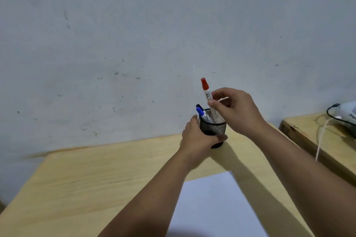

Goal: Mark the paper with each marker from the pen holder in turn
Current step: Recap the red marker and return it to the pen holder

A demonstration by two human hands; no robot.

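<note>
Right hand pinches the red-capped marker upright, its lower end inside the pen holder that left hand grips.

The left hand wraps the near side of the mesh pen holder, so its lower wall and base toward six o'clock are mostly covered. The bottom of the red-capped marker sinks behind the mesh, and the right hand's fingers cross its barrel; the print there is too small to read. The blue marker and a black one behind it show only their caps and a bit of barrel. The paper runs off the frame at six o'clock. At three o'clock a white device with a cable is cut by the edge; I can't tell what it is.
</note>
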